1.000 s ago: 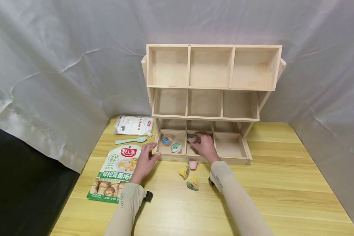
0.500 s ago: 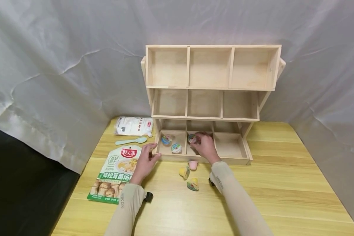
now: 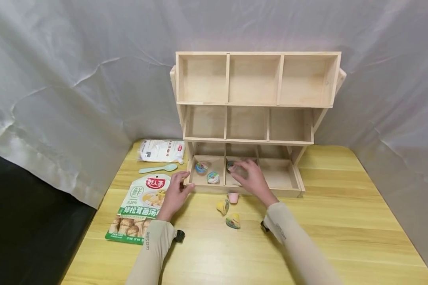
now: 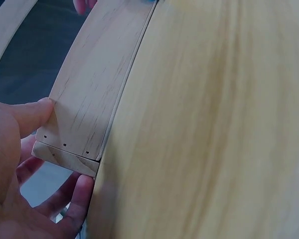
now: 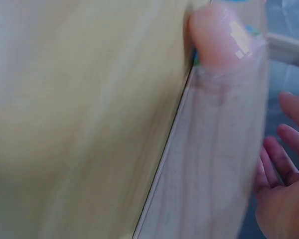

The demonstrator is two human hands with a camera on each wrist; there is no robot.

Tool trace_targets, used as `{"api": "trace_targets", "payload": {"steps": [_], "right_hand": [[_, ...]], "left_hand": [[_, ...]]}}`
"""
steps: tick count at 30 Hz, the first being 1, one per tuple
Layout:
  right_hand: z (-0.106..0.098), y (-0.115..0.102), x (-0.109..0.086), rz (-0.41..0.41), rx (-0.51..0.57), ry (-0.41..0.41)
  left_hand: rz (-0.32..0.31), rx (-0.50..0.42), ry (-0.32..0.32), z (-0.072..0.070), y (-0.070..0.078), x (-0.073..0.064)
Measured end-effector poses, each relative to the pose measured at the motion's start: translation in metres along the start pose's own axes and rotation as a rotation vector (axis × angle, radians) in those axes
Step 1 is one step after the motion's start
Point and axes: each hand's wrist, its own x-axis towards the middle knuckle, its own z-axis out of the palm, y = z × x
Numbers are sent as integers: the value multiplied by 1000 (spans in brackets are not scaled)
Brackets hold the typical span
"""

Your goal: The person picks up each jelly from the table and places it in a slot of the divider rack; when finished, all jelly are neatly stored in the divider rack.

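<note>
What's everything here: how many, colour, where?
Table: 1, yellowish, underneath
Shelf: 1, pale wood, on table
Left cups: 2, blue and white, shelf's bottom left
Middle cup: 1, colour unclear, bottom middle
Front cups: 3, two yellow, one pink, before shelf
Spoon: 1, pale green, left of shelf
Pack: 1, white, behind spoon
Pouch: 1, white and green, before spoon
Cloth: unclear count, grey, behind
Sleeves: 2, beige, arms
Devices: 2, black, wrists
Left hand: 1, gripping shelf
Right hand: 1, over bottom middle
</note>
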Motion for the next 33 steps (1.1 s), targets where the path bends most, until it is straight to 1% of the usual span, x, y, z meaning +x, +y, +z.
{"api": "trace_targets", "payload": {"steps": [3,4,9,13,16,19,26,31,33], "right_hand": [[-6,-7,-18,-7,28,-38],[-7,-8,-25,-21,32,-52],[-6,-12,-57,-94,-26,-111],[-5,-13,-72,-150,-57,-160],[-4,-12,-76,-188,-65,-201],[-4,-12,-76,-188,-68,-224],[-5,-13,-78,-154,-23,-266],[-7,-9,-78,-120,4,-296],[-8,-7,-78,-113,-3,-309]], "left_hand": [[6,-3,-3,-1,0,1],[7,-3,-2,-1,0,1],[11,0,4,0,-1,0],[16,5,2,0,-2,0],[15,6,8,-1,-1,0],[18,12,13,-1,0,0],[-13,8,2,0,1,-1],[-19,5,4,0,3,-2],[-21,10,3,0,3,-2]]}}
